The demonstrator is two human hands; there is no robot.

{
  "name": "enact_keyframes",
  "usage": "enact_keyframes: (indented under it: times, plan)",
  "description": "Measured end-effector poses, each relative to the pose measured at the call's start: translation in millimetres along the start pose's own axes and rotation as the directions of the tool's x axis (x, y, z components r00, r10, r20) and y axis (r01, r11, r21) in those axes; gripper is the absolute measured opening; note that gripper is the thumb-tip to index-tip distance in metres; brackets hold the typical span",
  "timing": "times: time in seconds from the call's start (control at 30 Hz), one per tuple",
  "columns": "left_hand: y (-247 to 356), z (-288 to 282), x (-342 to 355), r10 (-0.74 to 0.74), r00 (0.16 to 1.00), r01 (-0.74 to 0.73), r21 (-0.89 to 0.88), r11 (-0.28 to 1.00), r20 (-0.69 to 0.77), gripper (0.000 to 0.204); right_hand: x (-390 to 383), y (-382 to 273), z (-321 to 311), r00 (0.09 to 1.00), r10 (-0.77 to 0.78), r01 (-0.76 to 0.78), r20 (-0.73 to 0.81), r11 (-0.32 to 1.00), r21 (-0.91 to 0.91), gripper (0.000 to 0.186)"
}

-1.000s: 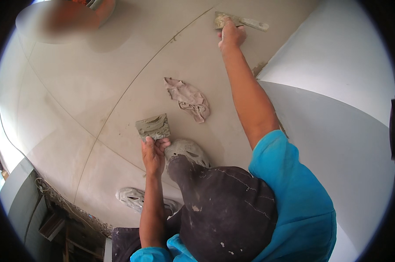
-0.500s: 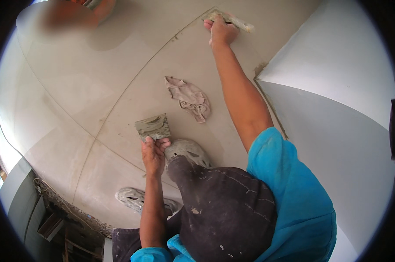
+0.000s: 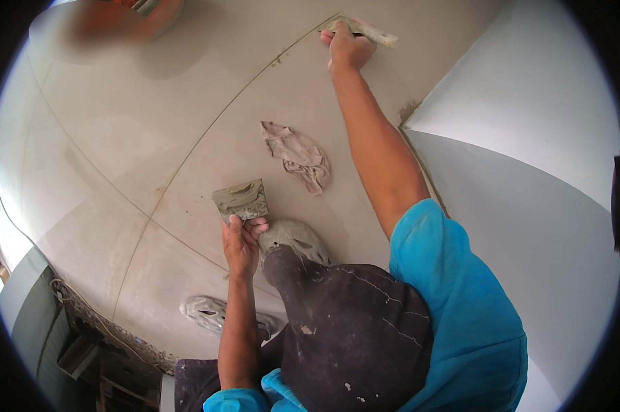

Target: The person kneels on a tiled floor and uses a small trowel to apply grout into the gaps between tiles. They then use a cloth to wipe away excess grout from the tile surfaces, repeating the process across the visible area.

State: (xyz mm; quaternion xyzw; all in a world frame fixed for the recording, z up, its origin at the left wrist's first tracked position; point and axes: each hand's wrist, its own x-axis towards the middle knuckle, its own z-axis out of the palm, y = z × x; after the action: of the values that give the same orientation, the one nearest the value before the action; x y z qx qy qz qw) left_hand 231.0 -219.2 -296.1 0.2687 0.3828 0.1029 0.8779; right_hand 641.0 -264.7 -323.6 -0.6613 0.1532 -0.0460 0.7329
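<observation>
My left hand (image 3: 240,246) grips the lower edge of a small flat square plate (image 3: 249,187), with thumb on top and fingers curled beneath. Grey-green paste (image 3: 241,199) is smeared across that plate. Far out at the top, my right hand (image 3: 349,51) is closed on a flat-bladed scraper (image 3: 380,34) with a pale, smeared handle. Its blade lies low against the floor at the end of a long tile joint (image 3: 255,77); the fingers partly cover it. A crumpled pinkish rag (image 3: 297,154) lies on the floor between my two arms.
Large beige tiles (image 3: 186,96) make up the floor. On the right a pale wall or step (image 3: 516,103) meets them at a corner. My shoes (image 3: 203,312) stand below the plate. A blurred orange-brown shape (image 3: 111,27) is at top left; boards and debris (image 3: 83,350) lie at lower left.
The scraper's handle has swung very slightly upward in my right hand. My left hand, the plate and the rag stay practically where they were.
</observation>
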Motion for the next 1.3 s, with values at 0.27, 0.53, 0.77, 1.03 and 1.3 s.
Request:
enact_keyframes:
  times: [0.27,0.53,0.77,1.03,1.3]
  plan:
    - [0,-1,1,0.0,1.0,0.0,0.007,1.0,0.019,0.036,7,5,0,0.999,-0.02,0.018,0.032,0.999,0.039,0.039]
    - [4,4,1,0.006,1.0,-0.007,0.018,1.0,0.015,0.038,4,0,3,1.0,0.007,-0.007,0.02,1.0,-0.012,0.039]
    - [1,4,-1,-0.001,1.0,0.001,0.027,1.0,-0.012,0.038,1,1,3,1.0,-0.009,0.008,-0.012,1.0,-0.023,0.038]
    - [6,8,0,0.012,1.0,-0.012,0.048,0.999,-0.003,0.039,10,2,4,0.999,0.014,-0.014,0.034,1.0,0.001,0.037]
    - [3,8,-3,0.011,1.0,-0.011,0.04,0.999,-0.003,0.04,9,1,0,0.999,0.03,-0.03,-0.021,1.0,0.001,0.037]
